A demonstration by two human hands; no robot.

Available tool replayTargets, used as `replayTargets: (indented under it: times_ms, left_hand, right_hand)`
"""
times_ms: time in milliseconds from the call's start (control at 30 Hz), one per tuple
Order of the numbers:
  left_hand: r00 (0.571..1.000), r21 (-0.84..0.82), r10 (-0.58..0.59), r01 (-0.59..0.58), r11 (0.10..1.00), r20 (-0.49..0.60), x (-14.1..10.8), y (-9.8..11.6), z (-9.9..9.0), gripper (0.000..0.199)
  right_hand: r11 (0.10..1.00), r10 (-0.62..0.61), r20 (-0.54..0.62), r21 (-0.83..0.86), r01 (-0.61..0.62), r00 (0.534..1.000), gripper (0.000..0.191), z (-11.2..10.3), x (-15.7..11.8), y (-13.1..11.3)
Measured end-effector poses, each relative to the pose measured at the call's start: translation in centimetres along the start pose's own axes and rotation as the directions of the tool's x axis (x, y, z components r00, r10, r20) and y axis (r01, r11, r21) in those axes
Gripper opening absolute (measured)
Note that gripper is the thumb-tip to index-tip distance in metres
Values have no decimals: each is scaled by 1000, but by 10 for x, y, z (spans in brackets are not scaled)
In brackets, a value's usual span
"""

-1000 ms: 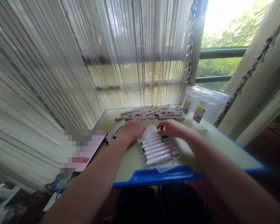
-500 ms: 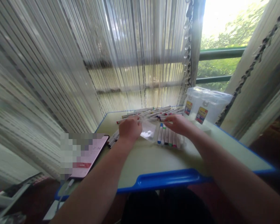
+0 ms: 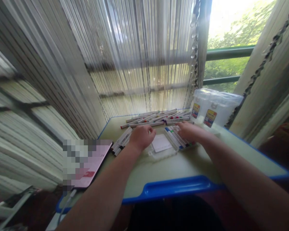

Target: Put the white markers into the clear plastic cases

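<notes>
A clear plastic case lies unfolded on the table, its lid (image 3: pixel 162 144) flat with a white card inside and its other half holding a row of markers (image 3: pixel 175 137). My left hand (image 3: pixel 143 136) hovers by the lid's left edge, fingers curled; whether anything is between them cannot be made out. Over the right end of the marker row rests my right hand (image 3: pixel 186 131), its fingertips at the markers and partly hidden. Behind both hands spreads a loose pile of white markers (image 3: pixel 154 117). Several more markers (image 3: pixel 121 141) lie left of my left hand.
Two clear lidded boxes (image 3: pixel 221 107) stand at the back right. A tablet (image 3: pixel 93 165) with a cable lies at the left edge. The table (image 3: pixel 183 166) has a blue rim and a blue front tray groove. String curtains hang behind it.
The lid, tilted beside my left hand before, now lies flat. The marker row has turned and shifted slightly right. My left hand has moved right; my right hand has shifted slightly right and down.
</notes>
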State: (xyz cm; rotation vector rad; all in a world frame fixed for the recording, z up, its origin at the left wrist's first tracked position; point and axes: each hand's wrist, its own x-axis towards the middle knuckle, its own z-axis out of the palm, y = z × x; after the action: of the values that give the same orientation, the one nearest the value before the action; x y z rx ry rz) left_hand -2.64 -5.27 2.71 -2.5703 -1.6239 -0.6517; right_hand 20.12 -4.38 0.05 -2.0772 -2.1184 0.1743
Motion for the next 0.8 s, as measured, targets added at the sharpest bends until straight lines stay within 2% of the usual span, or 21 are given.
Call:
replayTargets:
  times_ms: [133,267,333,400,467,533,600,667,733,800]
  left_hand:
    - [987,-50,47,-55,997,-151,4,-12,11,25]
    - [971,-94,-30,8,996,-236,8,-20,13,27]
    - [974,-84,-46,28,996,-222,8,-20,13,27]
    - [985,-78,5,-19,997,-172,6,-18,15,27]
    - [986,-96,129,-140,986,-110,3,-14,18,29]
    - [965,-131,259,-261,956,-32,-1,-11,21,38]
    - [940,-162,335,-321,933,63,-4,-8,24,43]
    - [926,-164,355,-332,929,132,-6,-7,25,41]
    - [925,-139,346,-326,935,155,-7,-7,24,37]
    - [936,-97,313,-301,949,159,-7,-6,21,32]
  right_hand:
    - [995,-76,-10,59,76,997,57,-2,1,1]
    - [966,-216,-35,135,219,976,54,3,2,0]
    - [931,-303,-67,192,310,951,49,10,4,-2]
    - [865,-403,-123,272,421,907,41,18,6,-6]
    - [805,-467,-193,310,505,863,33,24,9,-10]
    - [789,-478,-294,271,551,828,28,26,13,-11]
    - [834,-410,-405,197,516,817,27,27,19,-7]
    - [911,-268,-473,157,380,839,32,27,27,2]
    - [966,-131,-451,143,217,883,40,28,34,12]
    - [982,-83,-363,129,138,928,45,31,39,21]
